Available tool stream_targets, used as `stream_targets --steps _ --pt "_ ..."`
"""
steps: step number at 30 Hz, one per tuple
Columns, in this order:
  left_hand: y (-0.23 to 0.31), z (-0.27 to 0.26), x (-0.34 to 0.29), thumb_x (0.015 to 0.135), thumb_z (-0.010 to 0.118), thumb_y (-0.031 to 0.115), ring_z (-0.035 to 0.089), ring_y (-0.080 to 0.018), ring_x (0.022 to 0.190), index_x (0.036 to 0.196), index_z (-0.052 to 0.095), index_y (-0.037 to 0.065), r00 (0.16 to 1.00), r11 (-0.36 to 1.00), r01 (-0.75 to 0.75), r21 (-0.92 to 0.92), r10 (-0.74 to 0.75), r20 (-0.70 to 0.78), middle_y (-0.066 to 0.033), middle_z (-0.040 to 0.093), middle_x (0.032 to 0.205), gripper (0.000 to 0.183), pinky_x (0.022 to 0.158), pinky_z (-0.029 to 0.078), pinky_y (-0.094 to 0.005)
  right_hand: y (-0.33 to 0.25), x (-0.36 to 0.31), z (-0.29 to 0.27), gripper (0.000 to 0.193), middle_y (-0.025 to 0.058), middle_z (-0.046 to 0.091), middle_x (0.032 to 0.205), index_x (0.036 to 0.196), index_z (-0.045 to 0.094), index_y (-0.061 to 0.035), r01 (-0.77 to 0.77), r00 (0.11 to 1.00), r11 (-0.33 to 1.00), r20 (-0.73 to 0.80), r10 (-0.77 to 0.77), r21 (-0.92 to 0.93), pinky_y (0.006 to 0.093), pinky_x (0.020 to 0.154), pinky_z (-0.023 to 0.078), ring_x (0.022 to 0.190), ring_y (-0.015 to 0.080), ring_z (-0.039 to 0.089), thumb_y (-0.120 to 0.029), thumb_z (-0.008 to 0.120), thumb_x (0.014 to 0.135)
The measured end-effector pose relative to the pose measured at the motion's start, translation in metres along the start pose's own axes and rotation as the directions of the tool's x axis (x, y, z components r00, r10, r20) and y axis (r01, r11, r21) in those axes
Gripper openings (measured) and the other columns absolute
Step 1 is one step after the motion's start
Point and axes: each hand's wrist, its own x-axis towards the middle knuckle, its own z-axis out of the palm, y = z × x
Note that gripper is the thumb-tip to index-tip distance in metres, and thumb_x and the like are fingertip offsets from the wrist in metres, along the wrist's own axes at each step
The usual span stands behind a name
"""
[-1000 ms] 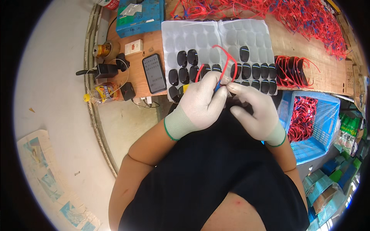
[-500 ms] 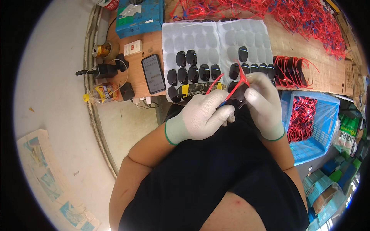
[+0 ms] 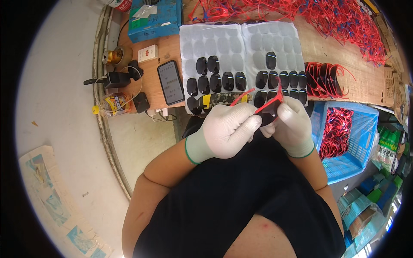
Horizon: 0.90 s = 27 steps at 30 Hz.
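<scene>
Both hands wear white knit gloves with green-edged cuffs and hold one red sunglasses frame (image 3: 273, 101) above my lap, just off the table's near edge. My left hand (image 3: 230, 131) is closed on the frame's left side, thumb pressed against the fingers. Closed on its right side, my right hand (image 3: 294, 129) has its thumb by the rim. Between the hands a dark lens (image 3: 269, 118) shows at the frame; whether it is seated in the rim I cannot tell. Beyond them, rows of dark lenses (image 3: 262, 80) lie on a white sheet (image 3: 234, 45) with oval pockets.
A phone (image 3: 171, 82), a blue box (image 3: 155, 19) and a bottle (image 3: 115, 104) stand on the left. Lensed red glasses (image 3: 325, 80) are lined up right of the sheet, with tangled red frames (image 3: 344, 26) behind. A blue crate (image 3: 360, 142) holds more red frames.
My right hand has turned and come down closer to my left. The red frame has tilted lower and to the right, uncovering more lenses on the sheet.
</scene>
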Motion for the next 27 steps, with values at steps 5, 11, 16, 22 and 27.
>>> stream_targets --steps 5,11,16,22,27 --pt "0.010 -0.005 0.003 0.104 0.046 0.019 0.060 -0.0095 0.053 0.095 0.058 0.001 0.985 0.956 0.171 -0.238 -0.159 0.068 -0.0032 0.063 0.066 0.023 0.051 0.048 -0.0243 -0.004 -0.005 0.006 0.018 0.0053 0.061 0.076 0.094 0.064 0.0037 0.059 0.998 0.997 0.029 -0.057 -0.057 0.0281 0.062 0.045 0.067 0.0118 0.056 -0.014 0.063 0.093" --pt "0.018 -0.004 0.007 0.100 0.052 0.014 0.063 -0.0121 0.061 0.127 0.051 -0.004 0.991 0.989 0.122 -0.079 -0.117 0.065 -0.0071 0.068 0.084 0.032 0.059 0.052 -0.0258 -0.015 -0.006 0.016 0.009 0.0028 0.062 0.074 0.090 0.065 0.0010 0.004 0.993 0.893 -0.104 -0.058 -0.451 0.0238 0.061 0.044 0.066 0.0081 0.055 -0.008 0.065 0.091" --pt "0.020 0.003 0.004 0.091 0.060 0.003 0.071 -0.0230 0.066 0.124 0.054 -0.006 0.996 0.980 -0.084 0.178 0.089 -0.022 -0.0130 0.069 0.084 0.035 0.061 0.054 -0.0296 -0.017 -0.007 0.009 0.014 0.0024 0.063 0.072 0.087 0.066 0.0012 -0.017 1.000 0.908 -0.028 0.006 -0.419 0.0233 0.061 0.043 0.065 0.0069 0.055 -0.012 0.065 0.091" --pt "0.023 0.001 0.005 0.086 0.063 0.002 0.068 -0.0253 0.062 0.115 0.060 -0.003 0.990 0.960 -0.138 0.244 0.144 -0.007 -0.0115 0.067 0.080 0.030 0.056 0.052 -0.0319 -0.043 -0.005 0.011 0.018 0.0016 0.064 0.076 0.093 0.069 0.0018 -0.042 0.990 0.827 0.088 0.110 -0.560 0.0233 0.064 0.043 0.068 0.0068 0.055 -0.016 0.065 0.092" --pt "0.025 -0.001 -0.004 0.083 0.064 0.002 0.061 -0.0276 0.053 0.111 0.062 -0.002 0.993 0.914 -0.117 0.388 0.109 0.042 -0.0105 0.060 0.070 0.028 0.050 0.047 -0.0337 -0.076 -0.002 0.007 0.025 0.0133 0.063 0.070 0.087 0.068 0.0027 0.259 0.961 0.264 0.276 0.030 -0.929 0.0319 0.058 0.049 0.060 0.0210 0.063 -0.021 0.073 0.085"
